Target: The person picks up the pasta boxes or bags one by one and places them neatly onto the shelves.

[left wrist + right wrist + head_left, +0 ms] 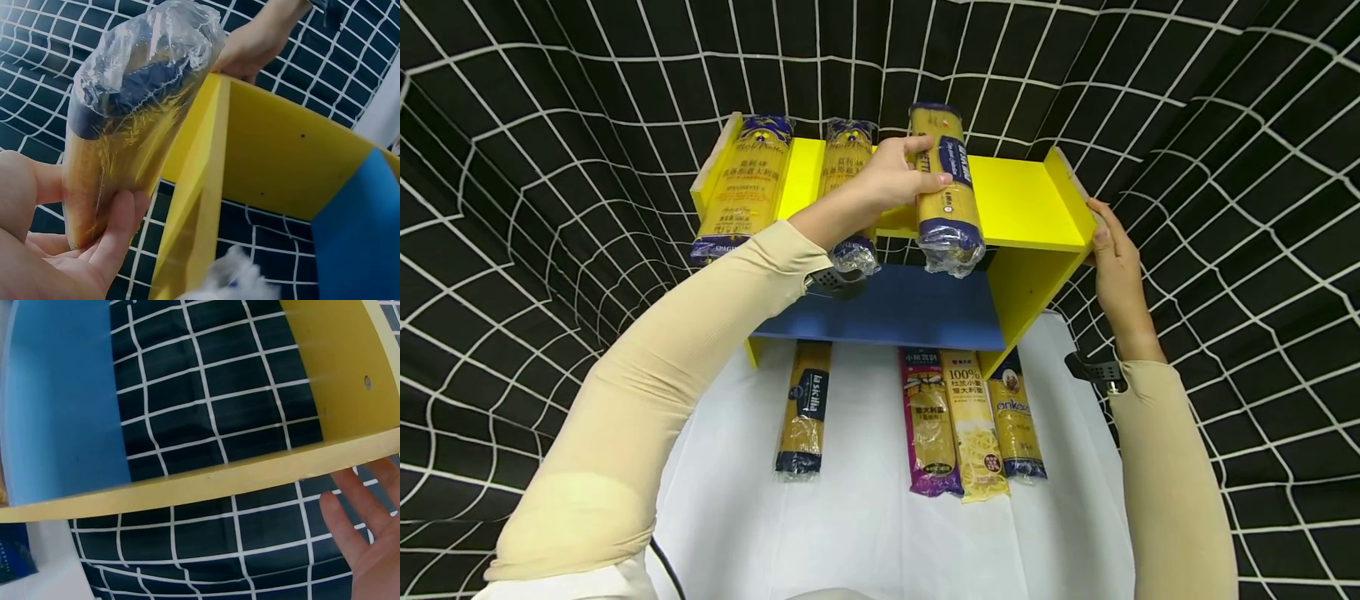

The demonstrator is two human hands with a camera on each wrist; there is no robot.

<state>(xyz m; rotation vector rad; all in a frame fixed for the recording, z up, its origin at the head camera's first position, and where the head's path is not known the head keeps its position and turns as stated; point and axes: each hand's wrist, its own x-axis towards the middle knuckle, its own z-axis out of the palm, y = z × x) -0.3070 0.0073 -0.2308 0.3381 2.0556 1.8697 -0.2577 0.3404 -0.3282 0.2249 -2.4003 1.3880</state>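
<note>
My left hand (895, 175) grips a spaghetti pack (951, 208), yellow with dark blue bands and a clear crinkled end, over the middle of the yellow top shelf (1022, 200). In the left wrist view, the fingers and thumb hold this spaghetti pack (119, 150) from both sides. On the same shelf, two more spaghetti packs lie: one at the left end (745, 183), the other partly behind my left forearm (842, 158). At the right, my right hand (1116, 258) touches the outside of the side panel (1071, 196), its fingers fairly straight in the right wrist view.
Below is a blue shelf (895, 304). On the white table (857, 533) lie a dark-labelled pasta pack (805, 408), a purple-edged pack (931, 417), a pale yellow pack (973, 425) and a blue-ended pack (1017, 417). Black netting-patterned cloth (550, 250) surrounds the unit.
</note>
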